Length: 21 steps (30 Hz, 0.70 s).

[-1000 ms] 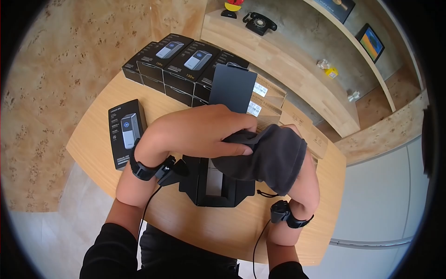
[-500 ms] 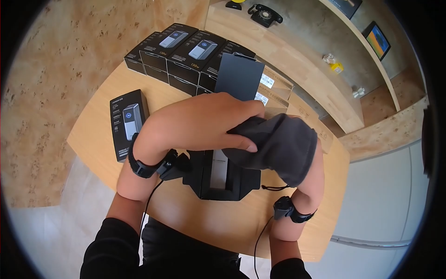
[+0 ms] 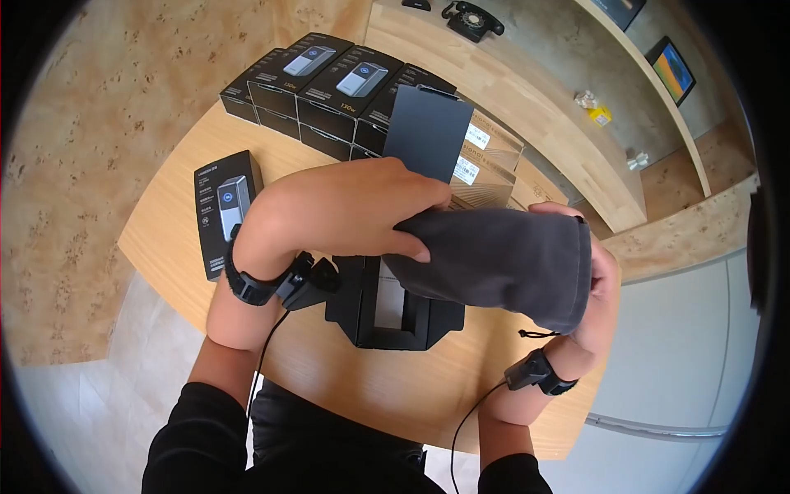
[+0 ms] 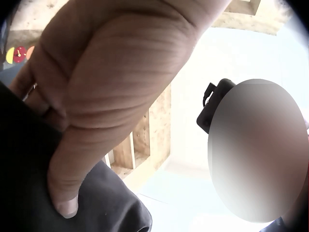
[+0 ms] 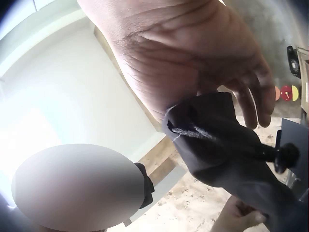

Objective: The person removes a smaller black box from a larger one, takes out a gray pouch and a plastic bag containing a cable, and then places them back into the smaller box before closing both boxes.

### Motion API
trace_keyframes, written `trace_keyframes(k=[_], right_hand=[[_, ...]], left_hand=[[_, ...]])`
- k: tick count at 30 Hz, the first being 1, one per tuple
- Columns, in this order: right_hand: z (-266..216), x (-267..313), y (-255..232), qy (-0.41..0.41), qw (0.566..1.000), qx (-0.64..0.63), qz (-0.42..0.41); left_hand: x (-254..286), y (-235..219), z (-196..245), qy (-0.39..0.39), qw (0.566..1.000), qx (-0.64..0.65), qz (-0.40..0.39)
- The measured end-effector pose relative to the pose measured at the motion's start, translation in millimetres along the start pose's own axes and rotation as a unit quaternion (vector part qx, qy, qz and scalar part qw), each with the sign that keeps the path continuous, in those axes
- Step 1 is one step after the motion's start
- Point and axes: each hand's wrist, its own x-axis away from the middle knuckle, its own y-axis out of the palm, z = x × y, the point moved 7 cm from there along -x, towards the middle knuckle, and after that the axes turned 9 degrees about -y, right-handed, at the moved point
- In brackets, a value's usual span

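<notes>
A dark grey fabric pouch (image 3: 494, 255) stretches sideways between both hands above the table. My left hand (image 3: 354, 206) pinches its left end, the thumb lying on the near face. At the pouch's right end, my right hand (image 3: 605, 276) lies partly behind the cloth, its visible fingers loosely extended in the right wrist view; the thumb is hidden. A black drawstring (image 3: 539, 333) hangs from the pouch's lower right side. Below the pouch sits an opened black box (image 3: 350, 309), its flaps spread and a pale inner piece (image 3: 389, 306) showing. A dark panel (image 3: 428, 128) stands upright behind.
Black printed boxes (image 3: 329, 90) are stacked at the back of the wooden table (image 3: 288, 370). Another black box (image 3: 226, 206) lies at the left. Brown cartons (image 3: 490, 169) stand at back right. Beyond the table is a shelf with a rotary telephone (image 3: 471, 20).
My right hand has moved right and drawn back toward the pouch's end; before, the cloth covered it. The pouch has gone from bunched to straighter and longer. My left hand keeps its pinch.
</notes>
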Motion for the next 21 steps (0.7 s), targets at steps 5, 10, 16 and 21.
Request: trace_keyframes(k=[5, 10, 16, 21], right_hand=[[-4, 2, -19, -0.002, 0.998, 0.008, 0.064], [-9, 8, -38, -0.012, 0.985, 0.084, 0.148], [-22, 19, -46, -0.031, 0.972, 0.089, 0.213], [-16, 12, -13, 0.02, 0.988, 0.063, 0.142]], left_hand=[[-1, 6, -16, -0.029, 0.997, -0.053, 0.041], [-9, 18, -31, -0.041, 0.995, -0.083, 0.033], [-15, 8, -37, -0.185, 0.974, -0.127, -0.007], [-7, -4, -26, -0.135, 0.972, -0.114, 0.153]])
